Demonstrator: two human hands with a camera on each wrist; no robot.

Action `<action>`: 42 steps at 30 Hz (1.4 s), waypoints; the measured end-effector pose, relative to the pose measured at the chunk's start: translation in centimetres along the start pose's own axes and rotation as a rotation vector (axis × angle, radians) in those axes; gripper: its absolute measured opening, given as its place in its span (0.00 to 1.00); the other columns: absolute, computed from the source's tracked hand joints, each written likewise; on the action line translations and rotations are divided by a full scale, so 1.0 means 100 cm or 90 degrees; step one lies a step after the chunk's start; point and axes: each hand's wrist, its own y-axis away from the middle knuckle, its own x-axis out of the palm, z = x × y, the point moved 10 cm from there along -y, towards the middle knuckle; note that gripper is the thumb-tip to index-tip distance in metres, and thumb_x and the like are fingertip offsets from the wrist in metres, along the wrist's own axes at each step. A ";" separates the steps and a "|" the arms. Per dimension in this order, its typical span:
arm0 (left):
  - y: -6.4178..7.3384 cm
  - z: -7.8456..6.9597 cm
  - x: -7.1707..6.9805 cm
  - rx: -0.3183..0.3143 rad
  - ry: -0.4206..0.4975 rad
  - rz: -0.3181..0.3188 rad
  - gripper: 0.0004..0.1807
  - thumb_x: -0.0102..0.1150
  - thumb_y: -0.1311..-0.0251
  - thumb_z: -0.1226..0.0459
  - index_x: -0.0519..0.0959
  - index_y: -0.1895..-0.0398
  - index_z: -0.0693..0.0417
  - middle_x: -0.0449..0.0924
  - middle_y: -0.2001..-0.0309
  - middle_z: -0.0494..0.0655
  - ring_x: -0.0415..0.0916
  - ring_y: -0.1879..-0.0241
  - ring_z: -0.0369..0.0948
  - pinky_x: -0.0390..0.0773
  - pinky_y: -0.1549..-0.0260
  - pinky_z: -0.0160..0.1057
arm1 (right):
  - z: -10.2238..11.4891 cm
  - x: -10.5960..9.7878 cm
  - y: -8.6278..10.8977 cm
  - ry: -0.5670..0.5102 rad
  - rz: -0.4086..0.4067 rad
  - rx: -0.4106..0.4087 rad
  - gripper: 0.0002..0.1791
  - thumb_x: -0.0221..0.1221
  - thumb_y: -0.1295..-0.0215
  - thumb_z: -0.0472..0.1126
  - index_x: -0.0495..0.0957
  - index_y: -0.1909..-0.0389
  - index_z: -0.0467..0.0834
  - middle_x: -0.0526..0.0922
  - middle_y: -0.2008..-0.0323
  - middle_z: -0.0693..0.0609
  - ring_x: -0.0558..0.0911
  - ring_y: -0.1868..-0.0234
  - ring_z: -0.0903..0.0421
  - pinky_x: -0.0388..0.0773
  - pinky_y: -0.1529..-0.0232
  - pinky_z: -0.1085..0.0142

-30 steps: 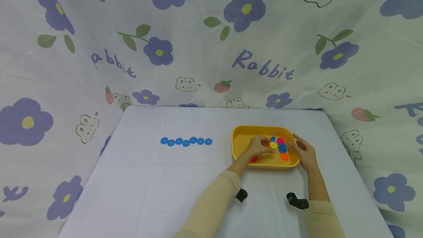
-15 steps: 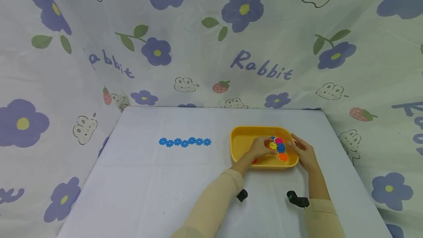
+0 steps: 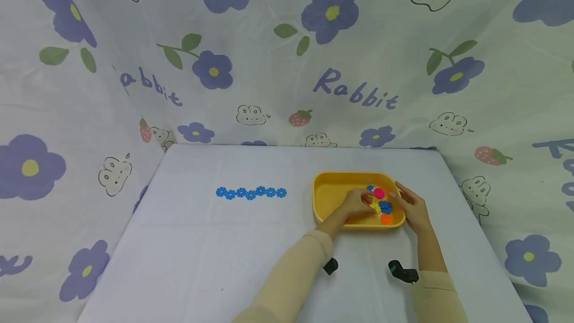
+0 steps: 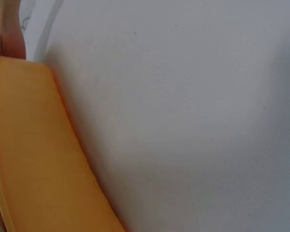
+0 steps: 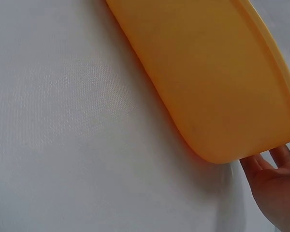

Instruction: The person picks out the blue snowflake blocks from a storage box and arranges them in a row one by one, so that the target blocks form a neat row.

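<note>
A yellow tray [image 3: 320, 216] holds several small notched plastic discs: a pink disc [image 3: 378, 193], a blue disc [image 3: 384, 207], a yellow disc [image 3: 375, 207], an orange disc [image 3: 385, 219] and others. My left hand [image 3: 357, 202] reaches into it, fingers and thumb parted at the yellow disc; its palm side is hidden. At the right end, my right hand [image 3: 414, 212] grips the tray's rim, and in the right wrist view its fingers [image 5: 280, 155] lie against the outside wall. The left wrist view shows mostly the tray's outer wall [image 4: 43, 145].
Left of the tray, several blue discs [image 3: 250, 196] lie in a wavy row on the white tabletop [image 3: 215, 253]. Patterned cloth [image 3: 269, 79] hangs at the back and both sides. Black devices [image 3: 403, 271] extend from the wrists.
My left hand has shifted slightly right within the tray. The yellow, blue and orange discs have moved nearer the front, and the pink disc shows more fully. My right hand stays at the rim.
</note>
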 end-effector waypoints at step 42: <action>0.007 -0.022 0.039 0.049 -0.416 0.121 0.18 0.69 0.50 0.54 0.83 0.55 0.45 0.82 0.62 0.32 0.72 0.64 0.29 0.70 0.60 0.21 | 0.000 0.000 -0.003 -0.048 0.006 -0.037 0.34 0.59 0.36 0.46 0.61 0.31 0.44 0.65 0.36 0.40 0.72 0.52 0.72 0.72 0.54 0.81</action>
